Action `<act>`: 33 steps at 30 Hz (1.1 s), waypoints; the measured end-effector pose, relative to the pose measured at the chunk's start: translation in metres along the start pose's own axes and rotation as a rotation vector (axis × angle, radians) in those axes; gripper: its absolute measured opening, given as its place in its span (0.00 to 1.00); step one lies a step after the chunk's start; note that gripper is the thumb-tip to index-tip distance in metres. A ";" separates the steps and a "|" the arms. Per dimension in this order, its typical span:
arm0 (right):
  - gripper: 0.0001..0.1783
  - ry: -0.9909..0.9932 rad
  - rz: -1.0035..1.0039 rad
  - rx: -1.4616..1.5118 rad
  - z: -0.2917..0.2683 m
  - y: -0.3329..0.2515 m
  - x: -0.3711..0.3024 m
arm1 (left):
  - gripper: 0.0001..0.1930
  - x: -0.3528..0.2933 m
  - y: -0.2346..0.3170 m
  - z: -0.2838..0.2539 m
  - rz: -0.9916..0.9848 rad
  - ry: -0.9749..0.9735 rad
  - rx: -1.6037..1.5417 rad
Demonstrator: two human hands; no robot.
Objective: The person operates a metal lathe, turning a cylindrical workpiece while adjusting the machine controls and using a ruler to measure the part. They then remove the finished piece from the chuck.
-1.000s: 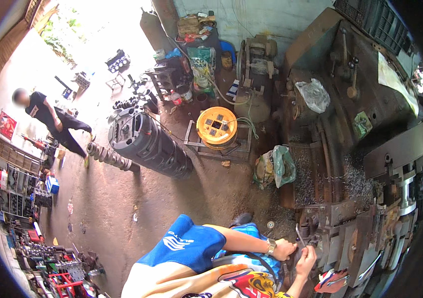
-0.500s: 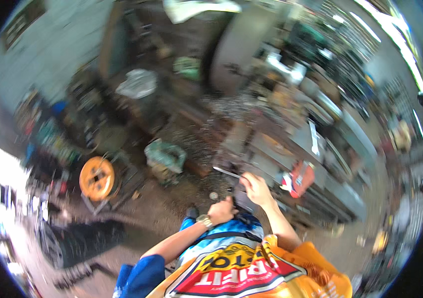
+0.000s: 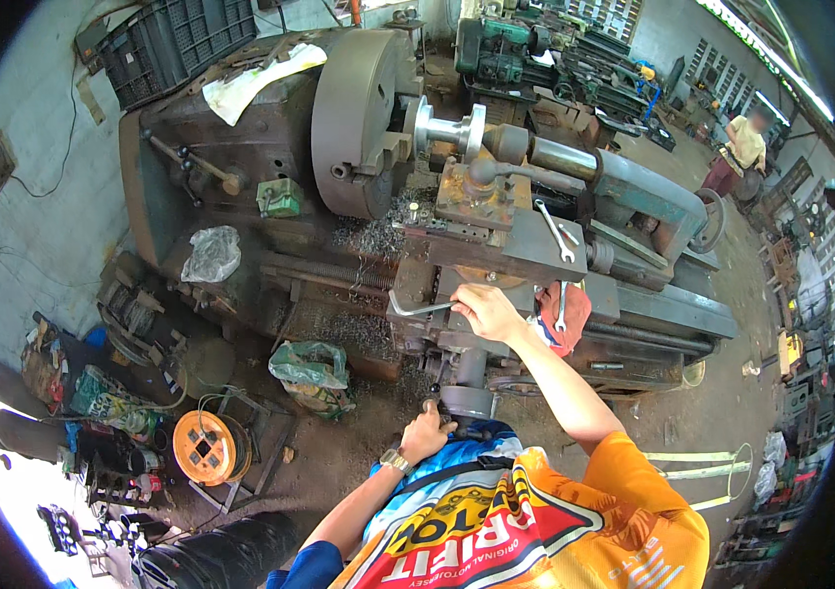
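Note:
A metal lathe stands in front of me, its big round chuck (image 3: 354, 123) gripping a shiny flanged metal workpiece (image 3: 449, 130). My right hand (image 3: 488, 312) is closed around a thin metal rod with a bent end (image 3: 422, 308), held over the carriage below the tool post (image 3: 481, 196). Its bent tip points left. Lower down, my left hand (image 3: 425, 434) wraps round a small crank handle (image 3: 429, 404) beside the grey handwheel hub (image 3: 468, 401). A spanner (image 3: 553, 233) lies on the slide right of the tool post. Another spanner (image 3: 562, 306) rests by a red cloth item (image 3: 570, 324).
Metal chips (image 3: 364, 334) cover the lathe's tray. On the floor to the left are a green plastic bag (image 3: 310, 365) and an orange cable reel (image 3: 204, 448). Clear plastic (image 3: 211, 254) lies near the headstock. A person (image 3: 743, 149) stands at the far right.
The view has steadied and shifted, bringing more of the lathe into sight. My right hand, with the rod, appears higher in the picture; my left hand is now on the crank handle.

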State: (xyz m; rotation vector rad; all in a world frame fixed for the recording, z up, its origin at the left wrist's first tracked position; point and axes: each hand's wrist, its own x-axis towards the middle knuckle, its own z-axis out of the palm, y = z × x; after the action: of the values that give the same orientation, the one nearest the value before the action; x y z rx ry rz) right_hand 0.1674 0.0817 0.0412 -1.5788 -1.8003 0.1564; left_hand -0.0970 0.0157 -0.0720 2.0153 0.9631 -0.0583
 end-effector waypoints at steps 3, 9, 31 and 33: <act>0.09 0.207 0.268 0.020 0.000 0.000 0.003 | 0.33 -0.001 0.000 0.001 -0.026 -0.007 0.008; 0.11 -0.028 -0.096 -0.067 -0.011 0.002 0.020 | 0.35 0.001 0.002 0.000 -0.041 0.001 -0.036; 0.08 0.888 0.367 -0.082 -0.019 -0.010 -0.126 | 0.21 0.015 -0.038 0.022 0.082 0.102 -0.195; 0.09 0.959 0.328 -0.187 -0.040 0.025 -0.103 | 0.20 0.017 -0.037 0.021 0.065 0.069 -0.199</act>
State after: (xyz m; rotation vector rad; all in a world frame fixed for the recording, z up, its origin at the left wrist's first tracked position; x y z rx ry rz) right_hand 0.2096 -0.0197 0.0123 -1.6501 -0.8249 -0.5489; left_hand -0.1032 0.0222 -0.1174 1.8731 0.9088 0.1378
